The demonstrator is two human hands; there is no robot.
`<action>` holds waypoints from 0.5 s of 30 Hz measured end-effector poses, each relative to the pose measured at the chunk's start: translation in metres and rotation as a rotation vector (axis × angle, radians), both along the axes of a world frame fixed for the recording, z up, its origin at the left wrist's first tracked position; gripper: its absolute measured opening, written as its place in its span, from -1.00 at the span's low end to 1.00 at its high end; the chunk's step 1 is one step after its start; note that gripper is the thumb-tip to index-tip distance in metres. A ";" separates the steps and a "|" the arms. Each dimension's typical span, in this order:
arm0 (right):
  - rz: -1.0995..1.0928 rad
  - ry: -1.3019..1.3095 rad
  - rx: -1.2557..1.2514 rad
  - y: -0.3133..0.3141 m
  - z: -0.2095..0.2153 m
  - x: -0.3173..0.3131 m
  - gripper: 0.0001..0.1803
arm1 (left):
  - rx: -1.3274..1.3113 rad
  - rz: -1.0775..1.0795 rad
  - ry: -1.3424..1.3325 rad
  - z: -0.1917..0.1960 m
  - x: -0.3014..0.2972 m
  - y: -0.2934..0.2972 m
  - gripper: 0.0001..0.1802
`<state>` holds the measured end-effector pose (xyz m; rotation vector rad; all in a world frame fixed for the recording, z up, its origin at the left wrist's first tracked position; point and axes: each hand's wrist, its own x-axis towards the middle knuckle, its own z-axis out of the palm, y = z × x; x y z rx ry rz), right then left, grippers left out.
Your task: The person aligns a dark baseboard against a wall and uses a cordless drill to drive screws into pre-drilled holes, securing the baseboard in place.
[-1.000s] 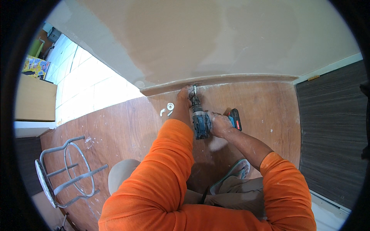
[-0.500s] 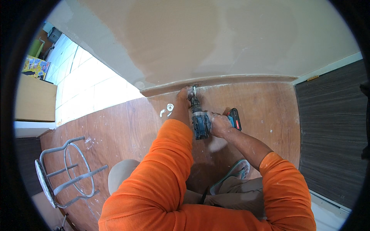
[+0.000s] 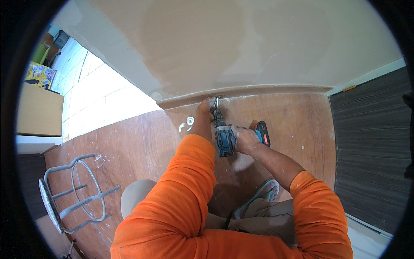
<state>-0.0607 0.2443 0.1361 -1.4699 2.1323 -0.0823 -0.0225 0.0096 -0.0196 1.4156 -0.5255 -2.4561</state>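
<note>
My right hand (image 3: pixel 246 139) is closed round the grip of a blue and black cordless drill (image 3: pixel 224 142), whose battery (image 3: pixel 262 133) sticks out to the right. The drill lies level, low over the floor. Its bright metal bit (image 3: pixel 217 102) points away from me and meets the skirting board (image 3: pixel 258 90) at the foot of the wall. Close by the bit, my left hand (image 3: pixel 205 106) is curled low against the skirting. Its fingertips are partly hidden, and whatever they pinch is too small to make out.
Small white fittings (image 3: pixel 189 121) lie on the wood floor (image 3: pixel 142 134) left of my left forearm. A round metal-legged stool (image 3: pixel 71 192) lies tipped over at the left. A dark wood-grain panel (image 3: pixel 371 142) stands at the right; white tiles (image 3: pixel 92 95) spread beyond the wall's left end.
</note>
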 end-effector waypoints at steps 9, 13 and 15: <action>-0.007 0.016 -0.007 0.001 -0.001 0.001 -0.40 | -0.022 -0.002 0.006 -0.007 -0.003 -0.002 -0.89; -0.004 -0.001 -0.021 0.002 -0.001 0.000 -0.40 | 0.024 0.005 0.011 -0.001 -0.003 -0.001 -0.87; -0.007 0.002 -0.018 0.002 -0.002 0.000 -0.40 | 0.014 0.004 0.002 0.001 -0.002 0.000 -0.87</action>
